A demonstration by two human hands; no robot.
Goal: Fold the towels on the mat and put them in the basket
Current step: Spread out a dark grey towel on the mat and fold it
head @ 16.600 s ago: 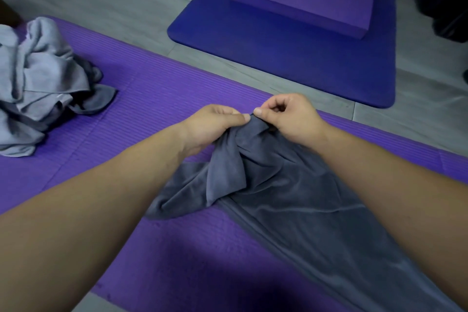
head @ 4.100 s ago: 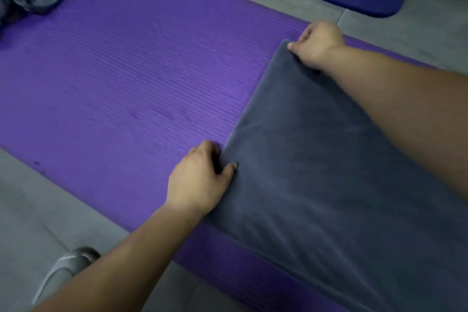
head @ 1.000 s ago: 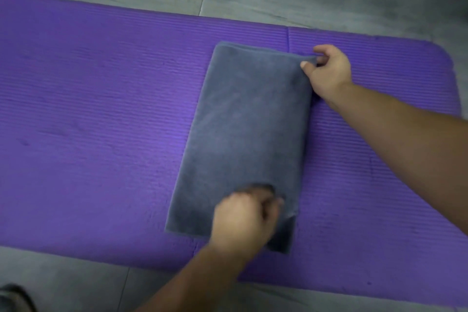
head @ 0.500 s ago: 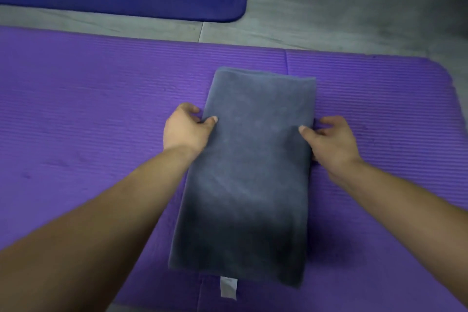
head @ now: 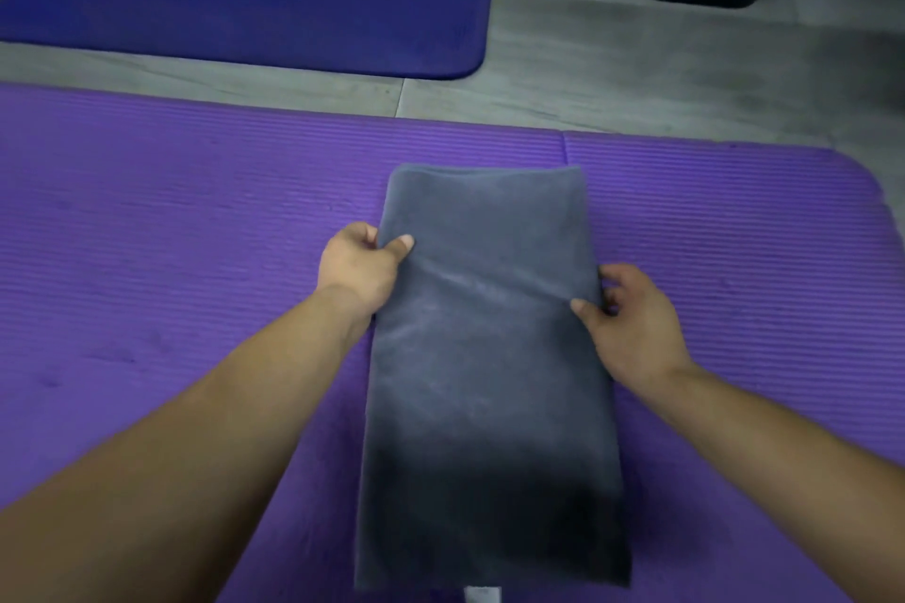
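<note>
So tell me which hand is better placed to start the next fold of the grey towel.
Probably left: the left hand pinches the towel edge nearer its far end; the right hand grips lower down the opposite edge.

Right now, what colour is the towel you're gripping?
Dark grey, plain with no pattern. The towel shows best in the head view, lying on the purple mat.
</note>
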